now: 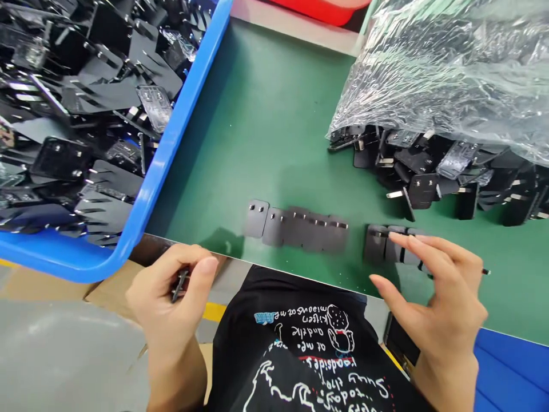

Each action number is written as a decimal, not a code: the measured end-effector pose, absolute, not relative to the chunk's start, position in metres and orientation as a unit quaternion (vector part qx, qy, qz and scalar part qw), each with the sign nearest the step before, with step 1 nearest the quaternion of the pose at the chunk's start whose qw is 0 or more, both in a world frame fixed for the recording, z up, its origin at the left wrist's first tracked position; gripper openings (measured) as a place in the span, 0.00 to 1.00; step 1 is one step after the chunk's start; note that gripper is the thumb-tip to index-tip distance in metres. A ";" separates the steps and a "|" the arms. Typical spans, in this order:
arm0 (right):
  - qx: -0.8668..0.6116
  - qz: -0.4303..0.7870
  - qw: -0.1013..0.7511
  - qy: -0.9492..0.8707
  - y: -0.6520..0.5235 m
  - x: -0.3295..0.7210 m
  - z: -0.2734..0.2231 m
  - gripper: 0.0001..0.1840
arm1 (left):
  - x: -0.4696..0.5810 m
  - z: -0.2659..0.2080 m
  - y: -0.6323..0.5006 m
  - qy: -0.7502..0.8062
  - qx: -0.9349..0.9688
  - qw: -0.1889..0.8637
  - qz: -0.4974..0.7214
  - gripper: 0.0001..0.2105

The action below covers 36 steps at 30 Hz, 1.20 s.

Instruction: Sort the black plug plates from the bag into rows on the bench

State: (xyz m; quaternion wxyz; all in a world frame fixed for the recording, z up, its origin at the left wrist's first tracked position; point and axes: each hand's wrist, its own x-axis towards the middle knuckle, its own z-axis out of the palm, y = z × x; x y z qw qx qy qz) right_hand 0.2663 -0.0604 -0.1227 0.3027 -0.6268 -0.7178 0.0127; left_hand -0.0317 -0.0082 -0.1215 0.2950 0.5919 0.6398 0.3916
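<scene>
My left hand is closed at the table's front edge, its fingers curled round a small black plastic part; most of that part is hidden in the palm. Over the front right of the table, my right hand has thumb and fingers spread, holding nothing. Beneath its fingertips lies a short row of black plug plates with metal pins, partly covered by the hand. Left of it, a second row of black plug plates lies flat, several side by side, pins at their upper ends.
A blue bin full of black plug parts stands at the left. On the right, loose plug parts spill from under a clear plastic bag. Part of a red container shows behind the green tabletop.
</scene>
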 end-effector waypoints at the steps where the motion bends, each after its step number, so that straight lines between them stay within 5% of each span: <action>1: -0.624 0.029 0.281 -0.729 -0.055 0.261 -0.121 0.39 | -0.036 -0.121 -0.006 0.649 0.618 0.267 0.354 0.08; 11: -0.628 0.086 0.163 -0.756 -0.029 0.236 -0.116 0.45 | -0.036 -0.130 0.003 0.628 0.720 0.192 0.223 0.06; 17: -0.626 0.078 0.159 -0.760 -0.027 0.237 -0.120 0.43 | -0.032 -0.131 0.004 0.602 0.756 0.161 0.198 0.15; 25: -0.616 0.096 0.171 -0.763 -0.017 0.218 -0.114 0.40 | -0.030 -0.131 0.009 0.611 0.741 0.174 0.216 0.14; 28: -0.598 0.112 0.145 -0.780 -0.007 0.198 -0.111 0.35 | -0.028 -0.124 0.005 0.641 0.665 0.271 0.272 0.08; 32: -0.595 0.100 0.161 -0.781 -0.003 0.188 -0.107 0.30 | -0.024 -0.114 -0.008 0.553 0.379 0.612 0.420 0.14; 36: -0.593 0.112 0.229 -0.764 -0.018 0.196 -0.093 0.26 | -0.015 -0.115 -0.026 0.367 0.077 0.862 0.341 0.18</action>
